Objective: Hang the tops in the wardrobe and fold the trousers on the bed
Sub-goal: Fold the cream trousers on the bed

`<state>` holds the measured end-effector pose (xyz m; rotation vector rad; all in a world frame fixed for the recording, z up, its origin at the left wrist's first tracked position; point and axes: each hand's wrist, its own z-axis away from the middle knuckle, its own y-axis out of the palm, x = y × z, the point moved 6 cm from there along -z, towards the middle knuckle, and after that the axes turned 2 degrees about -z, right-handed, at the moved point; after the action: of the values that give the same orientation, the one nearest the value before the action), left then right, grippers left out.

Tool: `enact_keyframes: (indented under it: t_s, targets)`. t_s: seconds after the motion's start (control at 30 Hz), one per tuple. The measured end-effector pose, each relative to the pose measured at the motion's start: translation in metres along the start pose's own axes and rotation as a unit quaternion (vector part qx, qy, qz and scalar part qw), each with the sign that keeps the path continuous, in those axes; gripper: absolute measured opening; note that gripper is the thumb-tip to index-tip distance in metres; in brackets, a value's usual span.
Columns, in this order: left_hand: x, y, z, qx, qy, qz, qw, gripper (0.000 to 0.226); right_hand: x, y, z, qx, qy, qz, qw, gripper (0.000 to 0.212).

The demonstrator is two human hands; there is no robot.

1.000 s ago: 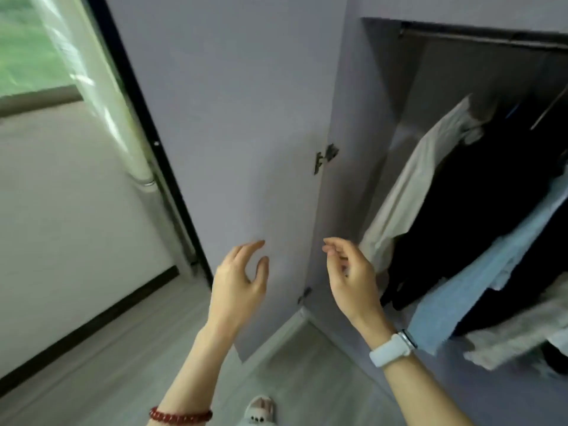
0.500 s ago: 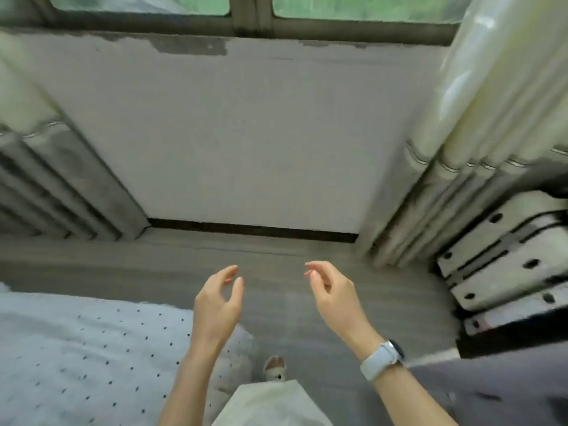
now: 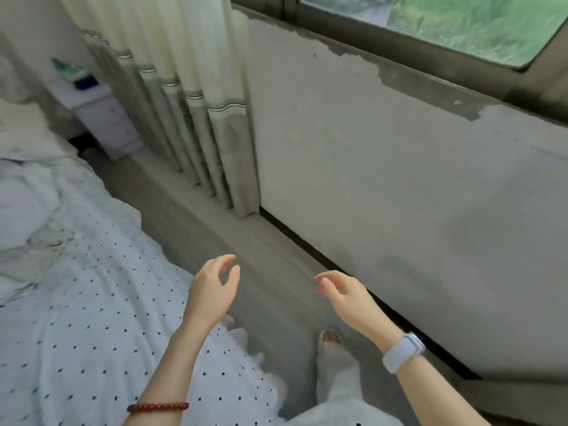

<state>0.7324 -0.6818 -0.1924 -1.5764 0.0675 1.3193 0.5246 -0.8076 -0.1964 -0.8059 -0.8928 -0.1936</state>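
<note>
The bed (image 3: 76, 318), covered in a white sheet with small black dots, fills the lower left. Pale crumpled clothing (image 3: 27, 210) lies on it at the far left. My left hand (image 3: 212, 290) hovers over the bed's near corner, fingers loosely curled and holding nothing. My right hand (image 3: 344, 296), with a white watch on its wrist, hangs over the floor strip beside the bed, fingers relaxed and empty. The wardrobe is out of view.
A narrow grey floor strip (image 3: 246, 256) runs between the bed and the white wall under the window (image 3: 430, 26). Cream and grey curtains (image 3: 190, 103) hang at the corner. A white bedside cabinet (image 3: 101, 118) stands at the far end. My slippered foot (image 3: 330, 339) is on the floor.
The view has swung left from the open wardrobe, past the window wall, to the bed. Both hands stay raised and empty in front of me.
</note>
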Motion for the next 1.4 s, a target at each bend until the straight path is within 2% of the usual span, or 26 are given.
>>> enact_keyframes:
  t_s: [0.1,0.2,0.3,0.43,0.5,0.57,0.67,0.73,0.9,1.03,1.17,1.27,1.4]
  targets:
    - [0.008,0.008,-0.065,-0.017,-0.040,-0.015,0.999,0.029,0.012,-0.020,-0.090,0.037,-0.018,0.029,0.999,0.031]
    - [0.006,0.015,-0.116,-0.060,-0.091,0.021,0.994,0.027,0.032,-0.037,-0.159,0.072,-0.046,0.050,0.995,0.030]
    - [-0.011,0.027,-0.151,-0.070,-0.136,0.038,0.988,0.026,0.047,-0.052,-0.212,0.088,-0.046,0.057,0.993,0.029]
    - [-0.028,0.012,-0.184,-0.167,-0.182,0.120,0.962,0.024,0.081,-0.035,-0.286,0.138,-0.059,0.087,0.985,0.024]
    - [-0.016,-0.013,-0.183,-0.222,-0.221,0.148,0.938,0.023,0.115,0.003,-0.314,0.189,-0.092,0.099,0.973,0.025]
    - [-0.002,-0.037,-0.177,-0.246,-0.255,0.149,0.923,0.023,0.144,0.039,-0.325,0.240,-0.122,0.105,0.957,0.025]
    - [0.042,-0.093,-0.165,-0.315,-0.316,0.131,0.885,0.025,0.201,0.107,-0.335,0.341,-0.181,0.112,0.916,0.026]
    - [0.073,-0.124,-0.161,-0.353,-0.347,0.128,0.859,0.024,0.229,0.143,-0.344,0.380,-0.200,0.118,0.895,0.027]
    - [0.160,-0.185,-0.199,-0.407,-0.393,0.171,0.807,0.024,0.291,0.233,-0.408,0.401,-0.190,0.132,0.886,0.024]
    - [0.207,-0.240,-0.251,-0.424,-0.402,0.193,0.788,0.024,0.361,0.296,-0.451,0.414,-0.220,0.199,0.860,0.028]
    - [0.245,-0.297,-0.300,-0.431,-0.384,0.184,0.796,0.026,0.425,0.349,-0.485,0.427,-0.245,0.197,0.848,0.026]
    - [0.278,-0.319,-0.326,-0.424,-0.386,0.173,0.801,0.028,0.445,0.383,-0.514,0.417,-0.250,0.193,0.852,0.025]
    - [0.331,-0.334,-0.353,-0.417,-0.429,0.140,0.789,0.035,0.472,0.441,-0.553,0.426,-0.255,0.236,0.835,0.027]
